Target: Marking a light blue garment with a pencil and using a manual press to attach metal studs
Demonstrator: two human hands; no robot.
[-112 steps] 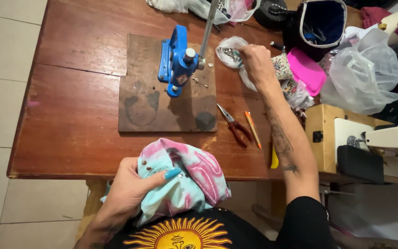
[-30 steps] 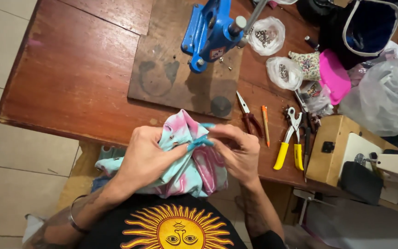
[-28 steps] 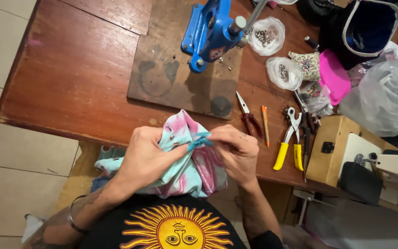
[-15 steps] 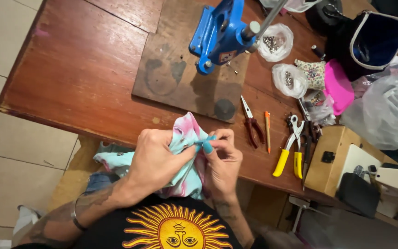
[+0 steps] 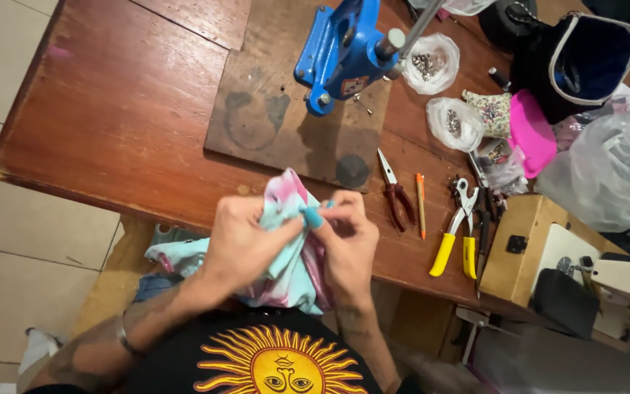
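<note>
- Reddish wooden table [image 5: 118,124] fills the upper view above a pale tiled floor, with a darker wooden board [image 5: 278,124] lying on it and a blue hand press [image 5: 340,51] standing on the board at about 12 o'clock from the hands.
- At 2 o'clock from the hands lie red-handled pliers [image 5: 397,193], an orange pen [image 5: 421,204] and yellow-handled punch pliers [image 5: 455,237]; farther out sit two clear bags of small metal parts [image 5: 432,62].
- Pink-and-turquoise tie-dye fabric [image 5: 289,270] is bunched at the near table edge, between both hands, draping toward the lap.
- It looks light, soft and limp, likely to slump unless gathered; a pinch at the small fold near its top seems the surest hold.
- Left hand [image 5: 246,248] comes in from 7 o'clock, fingers clenched around the bunched cloth.
- Right hand [image 5: 348,244] rises from 6 o'clock, thumb and fingertips pinching the cloth's top fold beside the left thumb.
</note>
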